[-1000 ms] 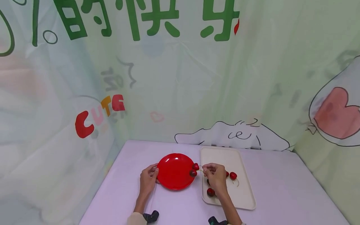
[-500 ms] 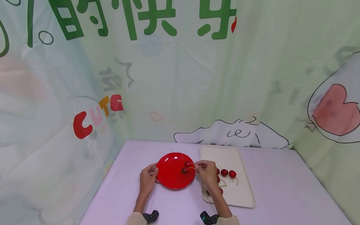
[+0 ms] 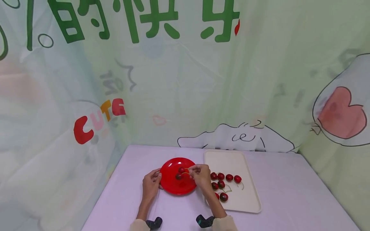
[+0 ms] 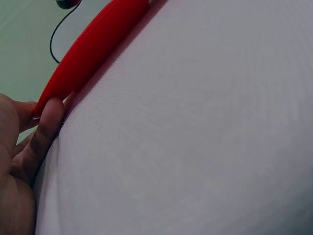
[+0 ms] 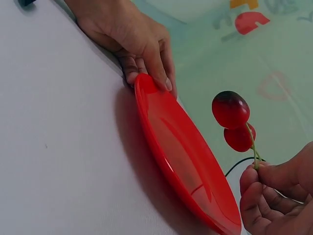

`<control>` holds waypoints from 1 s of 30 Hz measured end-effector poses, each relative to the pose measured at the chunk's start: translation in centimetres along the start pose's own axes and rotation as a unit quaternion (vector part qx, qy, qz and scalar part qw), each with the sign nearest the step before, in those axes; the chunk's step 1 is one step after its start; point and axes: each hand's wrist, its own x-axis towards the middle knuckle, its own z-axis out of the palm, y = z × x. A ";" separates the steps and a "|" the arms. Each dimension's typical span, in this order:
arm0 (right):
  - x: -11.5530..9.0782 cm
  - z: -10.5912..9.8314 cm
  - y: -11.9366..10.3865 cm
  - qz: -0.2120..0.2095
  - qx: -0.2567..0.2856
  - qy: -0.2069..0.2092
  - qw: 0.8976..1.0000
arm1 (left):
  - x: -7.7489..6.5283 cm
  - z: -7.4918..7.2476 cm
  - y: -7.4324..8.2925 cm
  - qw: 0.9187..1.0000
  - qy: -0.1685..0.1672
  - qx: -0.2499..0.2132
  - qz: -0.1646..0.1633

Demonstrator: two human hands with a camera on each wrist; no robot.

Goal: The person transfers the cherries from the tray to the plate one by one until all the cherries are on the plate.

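My left hand [image 3: 150,186] grips the left rim of a round red plate [image 3: 170,185], thumb over the edge and fingers beneath it. The left wrist view shows the rim of the plate [image 4: 90,54] between thumb and fingers. Above the plate, my right hand [image 3: 202,177] pinches the thin green stems of a pair of cherries [image 5: 231,110] between thumb and forefinger. In the right wrist view the two cherries are held up over the plate, one dark-topped and one brighter red behind it. No other fruit shows on the plate.
A cream rectangular tray [image 3: 245,200] lies to the right of the plate, with several stemmed cherries [image 3: 229,177] on its left and middle part. The table has a pale lilac cover [image 3: 277,192]. A printed curtain [image 3: 185,80] hangs behind and at both sides.
My right hand has moved left from the tray's edge, carrying the cherry pair from the plate's right rim to over its middle. More cherries on the tray are uncovered. My left hand stays on the rim.
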 end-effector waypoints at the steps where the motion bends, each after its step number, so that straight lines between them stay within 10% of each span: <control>1: 0.0 0.1 -0.1 0.002 -0.002 0.000 1.000 | 0.0 0.0 0.0 1.000 0.001 -0.001 0.002; 30: 0.9 5.0 0.2 -0.014 -0.033 -0.013 0.999 | 0.2 -0.1 -0.7 1.000 -0.008 -0.001 0.000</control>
